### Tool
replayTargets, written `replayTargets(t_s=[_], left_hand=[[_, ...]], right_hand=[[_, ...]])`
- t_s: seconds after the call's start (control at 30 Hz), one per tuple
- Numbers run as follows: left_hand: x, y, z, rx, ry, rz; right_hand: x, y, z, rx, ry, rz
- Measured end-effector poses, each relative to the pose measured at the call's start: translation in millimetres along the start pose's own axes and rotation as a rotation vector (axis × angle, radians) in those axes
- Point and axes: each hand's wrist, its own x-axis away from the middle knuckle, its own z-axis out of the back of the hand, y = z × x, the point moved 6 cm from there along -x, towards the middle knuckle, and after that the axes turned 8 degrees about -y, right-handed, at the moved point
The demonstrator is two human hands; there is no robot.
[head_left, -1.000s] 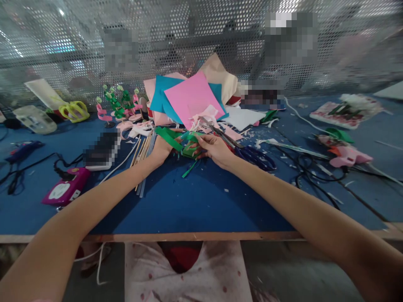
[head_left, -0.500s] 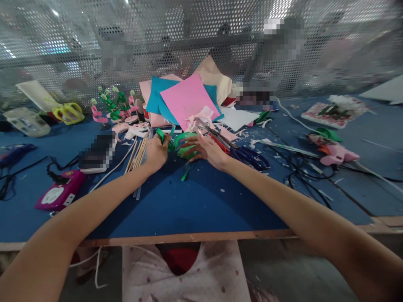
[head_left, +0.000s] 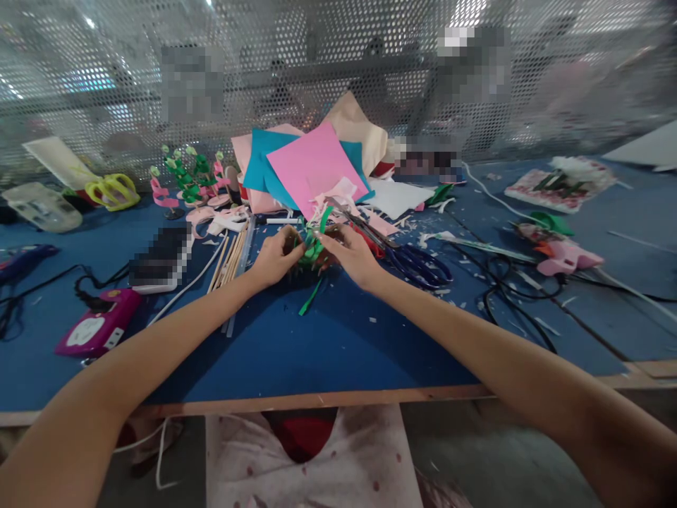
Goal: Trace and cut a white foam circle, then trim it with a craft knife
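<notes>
My left hand [head_left: 276, 256] and my right hand [head_left: 350, 254] meet over the blue table [head_left: 317, 339], fingers pinched on a bunch of green paper strips [head_left: 314, 245]. One green strip [head_left: 310, 296] lies loose on the table just below them. Dark-handled scissors [head_left: 410, 257] lie right beside my right hand. A bundle of thin wooden sticks [head_left: 233, 257] lies just left of my left hand. Behind the hands is a heap of pink paper [head_left: 314, 166] and teal paper [head_left: 259, 162].
A magenta device [head_left: 95, 326] with a cable and a pixelated object [head_left: 161, 257] lie at left. Small green and pink paper figures [head_left: 190, 180] stand at the back. A pink glue gun [head_left: 568, 257] and black cables [head_left: 508, 289] lie at right. A perforated metal screen [head_left: 338, 63] closes the back.
Both hands have drawn together, gathering the spread green strips into a tight bunch between the fingertips. The view shifted slightly.
</notes>
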Motion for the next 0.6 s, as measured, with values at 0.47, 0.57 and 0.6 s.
replayTargets(t_s=[0.47, 0.57, 0.6], left_hand=[[-1.0, -13.8, 7.4, 0.165, 0.190, -0.048], [-5.3, -19.1, 0.1, 0.283, 0.079, -0.021], [-6.2, -20.3, -1.2, 0.294, 0.059, -0.010]], right_hand=[[-2.6, 3.4, 11.4, -0.174, 0.113, 0.021], [-3.3, 2.6, 12.0, -0.163, 0.112, 0.028], [-3.5, 2.9, 12.4, -0.161, 0.114, 0.023]])
